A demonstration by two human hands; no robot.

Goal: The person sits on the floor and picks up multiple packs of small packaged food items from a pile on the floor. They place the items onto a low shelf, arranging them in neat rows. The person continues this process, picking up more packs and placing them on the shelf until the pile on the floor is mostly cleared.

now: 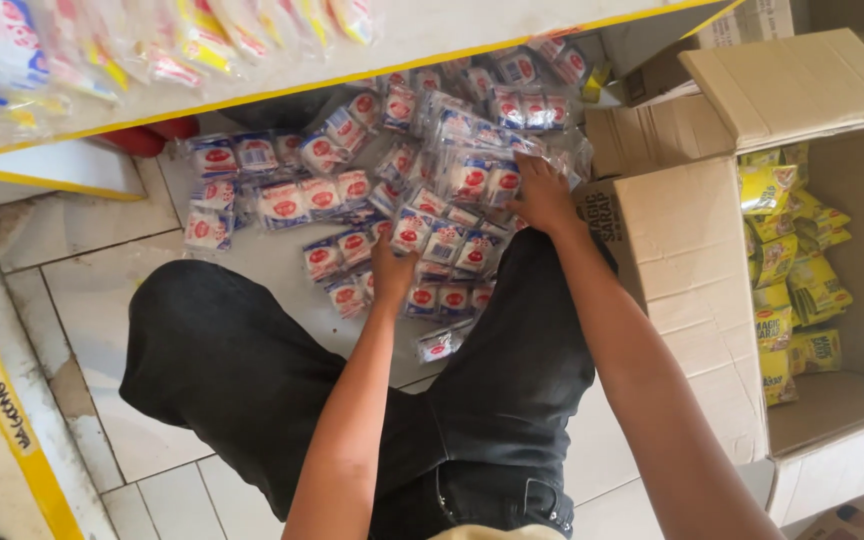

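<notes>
Down on the pale tiled floor point(82, 300) lies a spread of small clear-plastic sachet strips with red-and-white labels point(352, 190), fanned out ahead of the knees and running under the edge of the white shelf with the yellow trim point(252, 95). The left hand point(392, 268) presses down at the near edge of the pile, fingers curled onto a strip there; whether it has truly pinched hold or only rests on top, I cannot tell. The right hand point(544, 195) is flat and spread over the strips further out, palm down, holding nothing up, just pinning the heap. This looks like the gathering and sorting stage, strips being drawn together. Just right of that hand stands the open brown cardboard box point(682, 250), its flaps up, with yellow foil sachets point(792, 270) stacked inside. Picking out one strip would call for a clean pinch on its end, since these slippery packets overlap and could drag their neighbours along.
</notes>
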